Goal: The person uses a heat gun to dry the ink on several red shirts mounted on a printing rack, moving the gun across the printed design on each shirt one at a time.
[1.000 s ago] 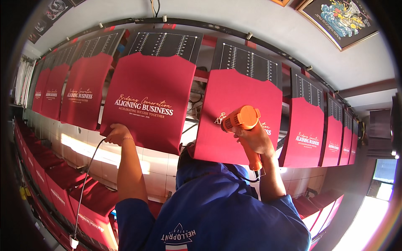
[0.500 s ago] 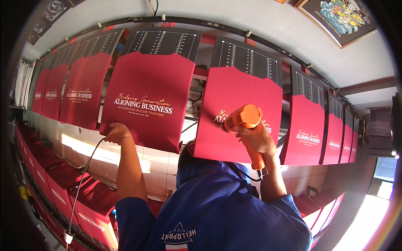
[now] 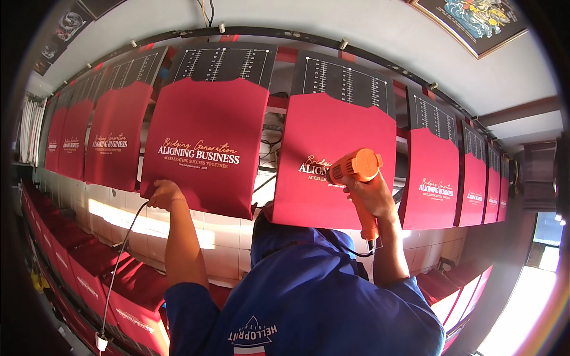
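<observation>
In my right hand is an orange heat gun, gripped by its handle. Its nozzle points at the white and gold print on a dark red shirt right of centre, covering part of the lettering. A dark cord leaves the handle's lower end and loops behind my body. My left hand is closed on a dark cord at the lower left corner of the neighbouring red shirt. That cord runs down to a white connector. Both shirts lie smooth over black boards with white scale marks.
More red printed shirts on boards line up left and right. Behind them runs a dark rail. A second row of shirts stands at lower left, across the tiled floor. A framed picture hangs at upper right.
The heat gun has shifted right across the print, so more of the lettering's left side shows. My left hand keeps its grip on the cord; the whole view has shifted slightly.
</observation>
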{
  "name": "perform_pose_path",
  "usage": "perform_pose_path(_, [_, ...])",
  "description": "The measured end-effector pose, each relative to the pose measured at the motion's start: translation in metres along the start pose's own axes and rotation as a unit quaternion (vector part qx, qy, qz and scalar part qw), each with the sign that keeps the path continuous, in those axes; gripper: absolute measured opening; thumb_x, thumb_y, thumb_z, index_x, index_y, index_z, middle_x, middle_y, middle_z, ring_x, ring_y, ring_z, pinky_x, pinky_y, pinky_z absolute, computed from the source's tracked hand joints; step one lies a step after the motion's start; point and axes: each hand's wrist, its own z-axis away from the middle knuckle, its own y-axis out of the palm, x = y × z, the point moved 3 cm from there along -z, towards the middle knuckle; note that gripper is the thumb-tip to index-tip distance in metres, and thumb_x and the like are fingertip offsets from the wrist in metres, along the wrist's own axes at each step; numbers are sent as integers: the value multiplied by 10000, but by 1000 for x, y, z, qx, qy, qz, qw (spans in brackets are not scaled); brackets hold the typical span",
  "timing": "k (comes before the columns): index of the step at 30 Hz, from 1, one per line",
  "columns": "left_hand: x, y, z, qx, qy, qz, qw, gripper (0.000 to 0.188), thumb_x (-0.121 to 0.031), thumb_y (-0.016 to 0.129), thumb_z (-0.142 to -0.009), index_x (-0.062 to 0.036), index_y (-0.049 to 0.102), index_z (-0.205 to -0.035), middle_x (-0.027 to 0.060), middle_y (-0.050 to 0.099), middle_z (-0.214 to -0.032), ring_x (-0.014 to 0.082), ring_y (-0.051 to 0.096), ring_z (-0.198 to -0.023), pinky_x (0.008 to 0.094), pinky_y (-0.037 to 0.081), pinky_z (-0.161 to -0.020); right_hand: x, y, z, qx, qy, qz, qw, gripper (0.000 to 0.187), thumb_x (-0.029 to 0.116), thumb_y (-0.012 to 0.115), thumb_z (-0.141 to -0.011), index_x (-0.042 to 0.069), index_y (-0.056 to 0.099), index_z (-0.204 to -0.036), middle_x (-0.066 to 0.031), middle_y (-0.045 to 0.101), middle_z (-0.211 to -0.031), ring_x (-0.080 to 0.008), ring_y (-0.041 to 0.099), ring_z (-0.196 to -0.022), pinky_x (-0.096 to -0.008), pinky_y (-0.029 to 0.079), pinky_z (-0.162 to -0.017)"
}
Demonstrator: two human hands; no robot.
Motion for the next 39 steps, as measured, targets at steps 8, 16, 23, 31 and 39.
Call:
perform_pose_path(8, [1,0,-3,4,1,-10,1000,767,-416,549,-924,198,265,-1286,360,527,-1201,480,655,-1030,533,585,-835,-5,-12,5,-16,15,15,1000,328,196,743,-891,58,597,-1150,-33,670,-946,-122,641,-755,-289,562,-637])
perform_pose_path(16, [-1,-6,6,4,11,27,1000,781,-401,551,-927,206,234,-1302,395,506,-1205,509,639,-1033,562,570,-848,-1,-20,15,-33,-1,-2,999,262,131,721,-862,89,634,-1107,-7,679,-944,-102,630,-781,-276,549,-619])
perform_pose_path(23, [10,-3,5,31,31,96,994,759,-365,541,-938,206,191,-1295,435,446,-1224,549,599,-1069,586,542,-886,-9,-34,23,-75,10,-29,997,317,157,736,-867,75,603,-1142,-12,678,-962,-100,631,-797,-278,549,-638])
perform_pose_path(31, [25,5,-11,60,61,201,976,714,-298,546,-957,201,164,-1296,448,393,-1258,543,505,-1206,573,490,-986,-33,-50,22,-121,57,-63,989,513,201,775,-846,70,530,-1278,-67,667,-1018,-149,665,-790,-315,586,-659])
perform_pose_path(39, [40,18,-25,118,54,307,943,716,-210,535,-935,195,86,-1319,440,355,-1311,464,506,-1224,480,491,-1014,-27,-54,31,-186,42,-59,980,543,237,807,-824,66,536,-1264,-73,668,-1020,-146,657,-774,-309,574,-653])
